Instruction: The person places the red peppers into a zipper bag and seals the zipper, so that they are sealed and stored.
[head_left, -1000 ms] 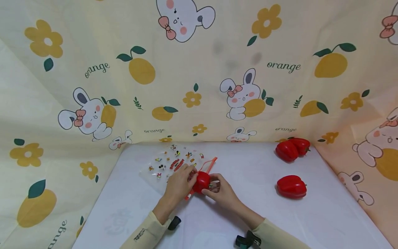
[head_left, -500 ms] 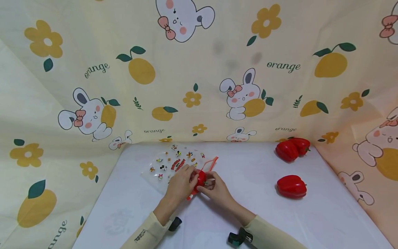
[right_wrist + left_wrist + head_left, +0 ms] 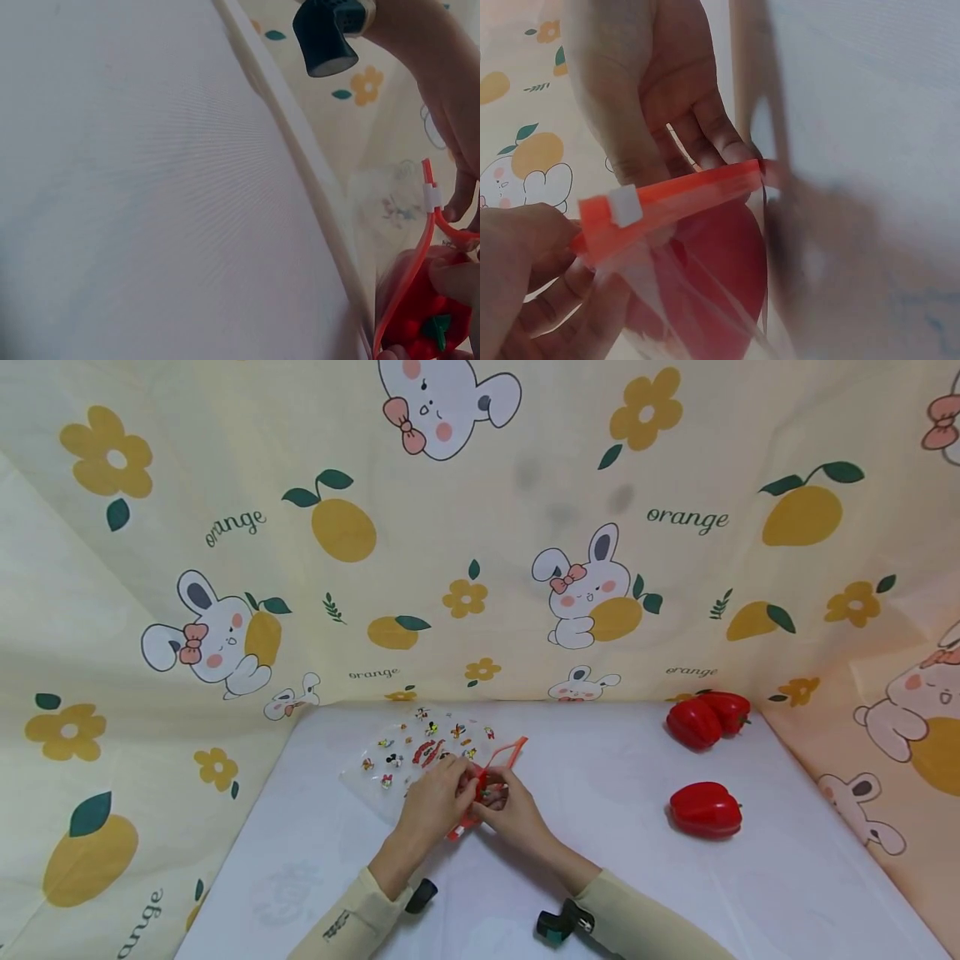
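Observation:
A clear plastic slider bag with cartoon prints lies on the table, its mouth edged by an orange-red strip with a white slider. My left hand pinches one edge of that mouth between thumb and fingers. With curled fingers, my right hand holds a red bell pepper at the opening, stem end toward the right palm. Behind the strip, in the left wrist view, the pepper's body shows through the film. Both hands hide most of it from the head view.
To the right lies another red bell pepper. Farther back, two more peppers sit side by side near the cloth backdrop. A white cover spreads over the table.
My right hand has moved left toward the left hand, taking the pepper deeper into the bag's mouth. Less of the pepper shows between the hands. The left hand stays nearly in place.

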A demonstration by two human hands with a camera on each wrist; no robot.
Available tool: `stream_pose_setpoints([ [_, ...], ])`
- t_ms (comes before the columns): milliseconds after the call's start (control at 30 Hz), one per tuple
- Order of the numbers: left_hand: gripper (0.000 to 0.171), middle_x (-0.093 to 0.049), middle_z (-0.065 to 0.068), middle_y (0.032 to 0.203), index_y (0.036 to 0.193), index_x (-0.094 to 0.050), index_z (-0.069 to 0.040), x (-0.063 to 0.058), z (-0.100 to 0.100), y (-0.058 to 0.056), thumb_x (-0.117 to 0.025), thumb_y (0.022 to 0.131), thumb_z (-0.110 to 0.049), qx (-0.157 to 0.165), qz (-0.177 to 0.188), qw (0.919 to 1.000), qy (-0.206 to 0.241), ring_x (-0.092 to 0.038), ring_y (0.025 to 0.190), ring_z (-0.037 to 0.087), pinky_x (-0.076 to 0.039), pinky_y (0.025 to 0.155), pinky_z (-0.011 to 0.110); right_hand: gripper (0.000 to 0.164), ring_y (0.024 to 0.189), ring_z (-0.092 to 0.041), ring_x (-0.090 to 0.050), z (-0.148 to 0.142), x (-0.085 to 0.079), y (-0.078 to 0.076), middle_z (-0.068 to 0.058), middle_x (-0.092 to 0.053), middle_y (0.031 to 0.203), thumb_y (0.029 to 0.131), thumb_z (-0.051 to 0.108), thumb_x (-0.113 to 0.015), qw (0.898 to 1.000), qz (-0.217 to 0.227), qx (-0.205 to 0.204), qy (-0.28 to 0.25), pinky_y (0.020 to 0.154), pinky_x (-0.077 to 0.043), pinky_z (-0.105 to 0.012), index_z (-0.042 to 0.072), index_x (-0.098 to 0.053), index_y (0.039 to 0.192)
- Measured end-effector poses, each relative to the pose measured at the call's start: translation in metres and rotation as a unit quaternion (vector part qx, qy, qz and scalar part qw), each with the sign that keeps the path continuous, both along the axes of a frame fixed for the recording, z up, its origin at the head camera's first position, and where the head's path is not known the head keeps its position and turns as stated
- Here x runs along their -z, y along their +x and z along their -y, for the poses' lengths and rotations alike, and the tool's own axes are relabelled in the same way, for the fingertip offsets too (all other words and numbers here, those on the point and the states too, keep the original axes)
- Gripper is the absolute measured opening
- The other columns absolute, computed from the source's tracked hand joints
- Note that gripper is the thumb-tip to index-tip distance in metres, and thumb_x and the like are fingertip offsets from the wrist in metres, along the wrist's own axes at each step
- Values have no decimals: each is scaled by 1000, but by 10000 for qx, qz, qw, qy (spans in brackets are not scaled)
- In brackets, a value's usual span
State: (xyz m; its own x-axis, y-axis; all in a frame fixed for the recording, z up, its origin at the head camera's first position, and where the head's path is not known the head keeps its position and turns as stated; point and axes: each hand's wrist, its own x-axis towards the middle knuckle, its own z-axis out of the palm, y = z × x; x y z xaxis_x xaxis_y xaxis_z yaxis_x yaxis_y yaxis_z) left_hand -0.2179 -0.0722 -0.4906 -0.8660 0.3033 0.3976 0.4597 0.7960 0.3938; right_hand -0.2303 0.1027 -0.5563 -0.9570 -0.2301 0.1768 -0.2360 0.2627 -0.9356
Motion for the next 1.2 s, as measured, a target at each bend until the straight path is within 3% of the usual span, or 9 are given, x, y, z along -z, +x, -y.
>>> stream_pose_setpoints([
  [267, 10, -65, -3, 96, 105, -72, -15, 3, 0, -4, -79, 98, -17, 12, -90, 10000, 0, -56, 73, 8, -49, 61, 23, 51, 95, -28, -74, 4, 2, -5, -24, -69, 124, 93, 2, -82, 9998, -177, -47, -71, 77, -60, -25, -3, -55, 136],
  [567, 8, -63, -5, 93, 100, -71, -17, 7, 1, -3, -79, 98, -19, -28, -18, 10000, -23, -54, 69, 6, -44, 55, 22, 51, 112, -41, -73, -2, 1, -3, -27, -63, 134, 96, 6, -80, 9992, 143, -170, -326, 88, -61, -30, -6, -54, 138],
  [800, 8, -61, -7, 90, 99, -71, -18, 10, 2, -4, -80, 98, -19, -21, -61, 9999, 92, -53, 70, 6, -44, 57, 23, 47, 112, -39, -73, -20, -3, 3, -28, -65, 131, 95, -1, -79, 9996, 118, -163, -196, 92, -60, -30, -8, -58, 137],
  [1200, 7, -61, -8, 91, 98, -72, -18, 12, 4, -5, -80, 97, -19, 47, 10, 9998, 217, -54, 72, 4, -46, 61, 23, 47, 117, -39, -71, -61, -16, 15, -25, -67, 133, 94, 5, -82, 9995, 70, 100, 299, 99, -59, -42, -4, -61, 136],
])
